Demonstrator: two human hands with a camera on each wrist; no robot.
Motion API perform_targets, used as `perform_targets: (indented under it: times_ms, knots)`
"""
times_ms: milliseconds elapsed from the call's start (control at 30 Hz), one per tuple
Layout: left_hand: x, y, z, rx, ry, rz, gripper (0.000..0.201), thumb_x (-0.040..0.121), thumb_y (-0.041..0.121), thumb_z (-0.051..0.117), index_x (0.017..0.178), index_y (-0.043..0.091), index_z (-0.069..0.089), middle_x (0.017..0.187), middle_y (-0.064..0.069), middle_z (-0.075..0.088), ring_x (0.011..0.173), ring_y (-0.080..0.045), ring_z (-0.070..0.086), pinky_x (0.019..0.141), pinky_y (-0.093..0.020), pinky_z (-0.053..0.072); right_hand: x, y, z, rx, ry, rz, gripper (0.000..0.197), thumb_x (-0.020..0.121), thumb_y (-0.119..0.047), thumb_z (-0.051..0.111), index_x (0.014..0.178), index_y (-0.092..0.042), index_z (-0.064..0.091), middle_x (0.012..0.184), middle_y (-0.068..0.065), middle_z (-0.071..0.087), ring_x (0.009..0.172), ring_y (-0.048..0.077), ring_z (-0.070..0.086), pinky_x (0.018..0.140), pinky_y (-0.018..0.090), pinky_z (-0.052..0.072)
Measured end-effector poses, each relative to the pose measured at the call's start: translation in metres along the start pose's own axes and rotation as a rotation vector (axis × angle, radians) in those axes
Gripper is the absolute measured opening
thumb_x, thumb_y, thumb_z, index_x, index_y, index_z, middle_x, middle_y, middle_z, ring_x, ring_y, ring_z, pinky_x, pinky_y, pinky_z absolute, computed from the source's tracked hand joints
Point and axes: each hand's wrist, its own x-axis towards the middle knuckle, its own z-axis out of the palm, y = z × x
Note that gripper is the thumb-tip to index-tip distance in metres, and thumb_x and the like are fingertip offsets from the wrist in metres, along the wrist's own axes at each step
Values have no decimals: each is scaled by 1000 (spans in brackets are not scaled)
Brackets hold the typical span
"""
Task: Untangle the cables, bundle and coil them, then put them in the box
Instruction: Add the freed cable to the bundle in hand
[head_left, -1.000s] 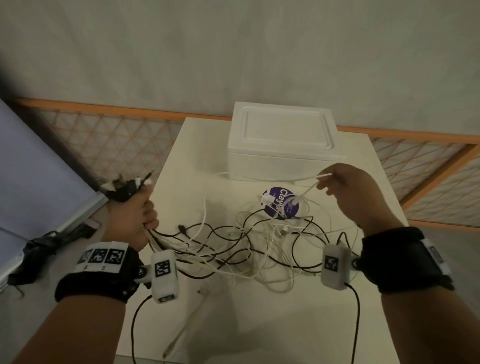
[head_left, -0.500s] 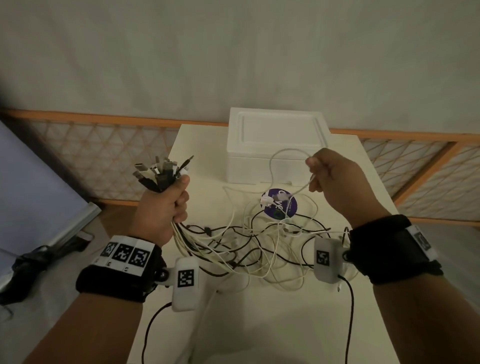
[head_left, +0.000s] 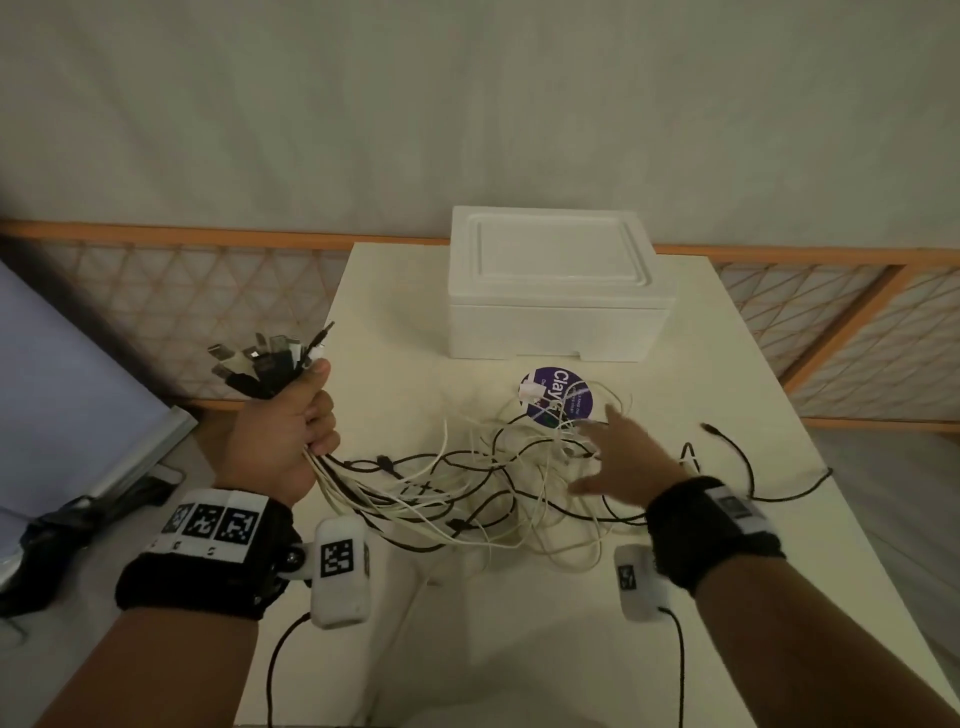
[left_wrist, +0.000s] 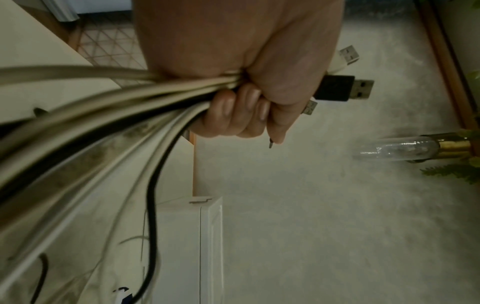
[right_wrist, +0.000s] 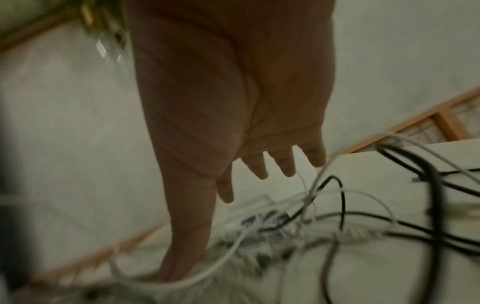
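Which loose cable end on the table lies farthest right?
The black cable trailing out alone to the right of the right hand, its end near the table's right edge. The other loose ends lie in the tangle.

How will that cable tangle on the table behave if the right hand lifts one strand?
Likely floppy: the cable tangle sags in loose loops. Strands cross, so one pull probably drags neighbours. The left hand grips the plug ends, so they should hold.

Matt white foam box (head_left: 556, 291) at far table edge; smooth pale table (head_left: 779, 545); rubbery black and white cables (head_left: 467, 488) with shiny metal plugs (left_wrist: 362, 89); glossy purple sticker (head_left: 569, 397).
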Motion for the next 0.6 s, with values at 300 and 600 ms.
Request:
perform_targets:
  times_ms: [300,600]
  knots:
    - [1,2,-13,-51,58,-2,38,88,30,60,52,26,51,41,11,32,31,-2,25,30,-14,22,-17,-9,-1,10,-104,-300,51,70,-64,68,105,-27,65,111,-13,59,106,6,52,95,25,38]
    - [24,-2,-63,91,428,2,34,91,46,58,69,24,43,38,14,47,29,1,42,33,-9,34,-26,82,-83,631,723,197,33,98,-34,46,80,-9,59,80,10,59,72,32,60,61,30,42]
